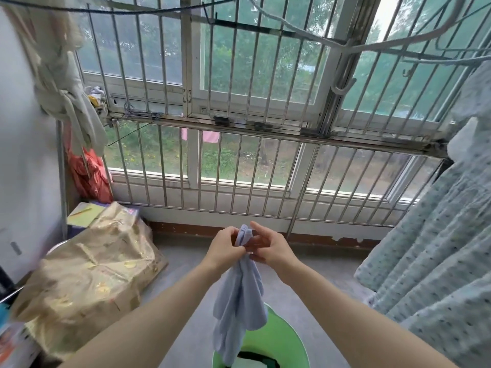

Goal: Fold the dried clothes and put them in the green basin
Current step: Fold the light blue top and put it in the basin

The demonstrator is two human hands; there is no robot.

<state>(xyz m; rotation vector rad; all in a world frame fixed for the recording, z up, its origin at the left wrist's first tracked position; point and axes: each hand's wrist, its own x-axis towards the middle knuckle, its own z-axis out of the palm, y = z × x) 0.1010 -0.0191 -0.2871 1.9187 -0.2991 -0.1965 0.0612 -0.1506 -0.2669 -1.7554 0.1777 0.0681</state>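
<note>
A pair of light blue socks [239,301] hangs down from both my hands in front of me. My left hand [224,248] grips their tops with curled fingers. My right hand [268,245] pinches the same upper edge from the right, fingers partly spread. Below the socks, the green basin [287,343] stands on the floor at the bottom middle, with folded dark and white cloth inside it. A pale dotted garment [435,248] hangs at the right.
A barred window [239,128] fills the wall ahead. A gold-patterned cloth covers a bulky pile [87,274] at the left, with a red bag [90,176] and beige cloths [66,96] hanging above it. White hangers [345,46] hang at the top right. Grey floor lies around the basin.
</note>
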